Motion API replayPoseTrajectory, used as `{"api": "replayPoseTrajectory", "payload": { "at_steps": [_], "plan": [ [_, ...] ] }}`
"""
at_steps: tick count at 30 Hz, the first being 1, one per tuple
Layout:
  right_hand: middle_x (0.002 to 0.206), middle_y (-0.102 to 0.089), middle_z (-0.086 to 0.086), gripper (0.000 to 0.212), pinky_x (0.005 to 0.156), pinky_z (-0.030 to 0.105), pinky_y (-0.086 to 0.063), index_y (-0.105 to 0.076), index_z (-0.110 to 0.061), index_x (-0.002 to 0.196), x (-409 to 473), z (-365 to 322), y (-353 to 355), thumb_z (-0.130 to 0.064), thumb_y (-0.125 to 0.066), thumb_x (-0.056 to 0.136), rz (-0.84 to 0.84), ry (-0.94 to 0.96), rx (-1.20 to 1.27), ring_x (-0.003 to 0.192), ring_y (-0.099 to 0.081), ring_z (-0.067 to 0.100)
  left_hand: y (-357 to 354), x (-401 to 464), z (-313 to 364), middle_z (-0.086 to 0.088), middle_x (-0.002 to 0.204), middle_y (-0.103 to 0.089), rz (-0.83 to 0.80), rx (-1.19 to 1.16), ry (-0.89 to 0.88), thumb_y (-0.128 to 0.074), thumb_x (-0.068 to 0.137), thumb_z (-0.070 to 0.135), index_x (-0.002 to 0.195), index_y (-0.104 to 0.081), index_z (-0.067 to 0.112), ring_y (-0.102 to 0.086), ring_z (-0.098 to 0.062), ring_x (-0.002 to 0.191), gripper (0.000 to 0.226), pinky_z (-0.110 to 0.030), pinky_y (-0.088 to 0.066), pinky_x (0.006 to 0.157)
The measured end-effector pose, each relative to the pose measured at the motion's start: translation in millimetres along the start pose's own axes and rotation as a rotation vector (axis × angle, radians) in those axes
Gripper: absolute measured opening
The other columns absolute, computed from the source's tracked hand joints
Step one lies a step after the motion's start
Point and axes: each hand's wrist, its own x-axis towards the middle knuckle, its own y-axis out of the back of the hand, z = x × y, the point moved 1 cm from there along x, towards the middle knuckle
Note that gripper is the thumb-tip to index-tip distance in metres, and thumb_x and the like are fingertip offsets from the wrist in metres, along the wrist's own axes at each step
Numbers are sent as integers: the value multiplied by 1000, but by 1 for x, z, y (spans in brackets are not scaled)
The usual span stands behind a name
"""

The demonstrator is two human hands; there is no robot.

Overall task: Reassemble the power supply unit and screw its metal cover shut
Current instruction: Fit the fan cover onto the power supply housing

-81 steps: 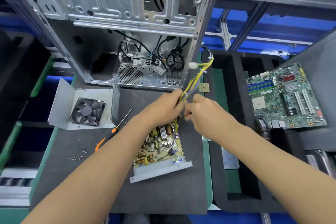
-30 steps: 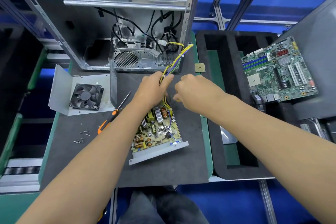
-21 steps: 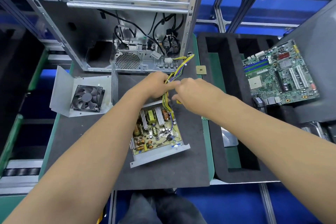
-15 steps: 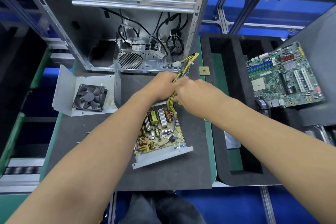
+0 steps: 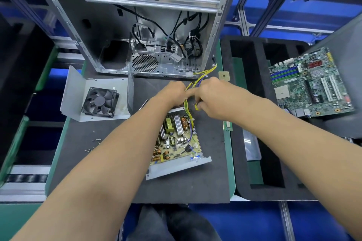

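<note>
The open power supply base lies on the dark mat, its yellow circuit board exposed. A bundle of yellow and purple cables rises from the board toward the case. My left hand and my right hand meet above the board, and both grip the cable bundle. The grey metal cover with its black fan lies apart on the left. Several loose screws lie on the mat by my left forearm, which hides the screwdriver.
An open computer case stands at the back. A motherboard rests on the right, past a black foam tray with deep slots. A small chip lies beside the case and a memory stick at the mat's right edge.
Both hands stayed on the cable bundle and drew closer together. The bundle's free end dropped from raised to lying near the case foot. My left forearm now covers the orange screwdriver.
</note>
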Motion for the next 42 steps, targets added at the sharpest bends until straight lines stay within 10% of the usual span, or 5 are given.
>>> {"api": "replayPoseTrajectory", "payload": {
  "at_steps": [5,21,28,34,42],
  "plan": [
    [94,-51,10,22,70,35,-40,-56,-17,102,-9,10,-4,-37,-47,102,-42,-90,52,96,-59,37,-2,1,1,-7,72,-48,-88,50,148,-49,92,68,66,-45,8,-52,-26,67,66,-34,-34,60],
    [70,-28,0,16,64,38,-41,-65,-11,106,10,-9,2,-10,-51,99,-12,39,-50,95,-62,37,13,-13,-3,-11,84,-68,234,-318,395,-49,91,18,103,-60,0,-66,-29,80,24,-30,-52,70],
    [94,-50,10,14,64,37,-41,-60,-7,111,6,-11,0,-10,-51,100,4,66,-44,92,-63,37,5,-19,-7,2,56,-46,28,-1515,356,-52,90,11,75,-51,14,-48,-12,45,16,-26,-42,52],
    [99,-55,13,14,71,41,-53,-59,-7,109,5,-12,2,-5,-56,96,0,54,-5,89,-63,36,12,-26,-4,5,45,-50,278,-885,71,-55,90,29,60,-51,15,-46,-10,42,33,-20,-36,41],
    [102,-57,11,7,66,37,-43,-59,-10,103,3,-14,4,-10,-53,99,-5,58,-48,91,-64,33,15,-34,-2,2,48,-46,3,-1007,-216,-54,85,18,49,-55,23,-41,-12,45,37,-20,-37,45]
  ]
}}
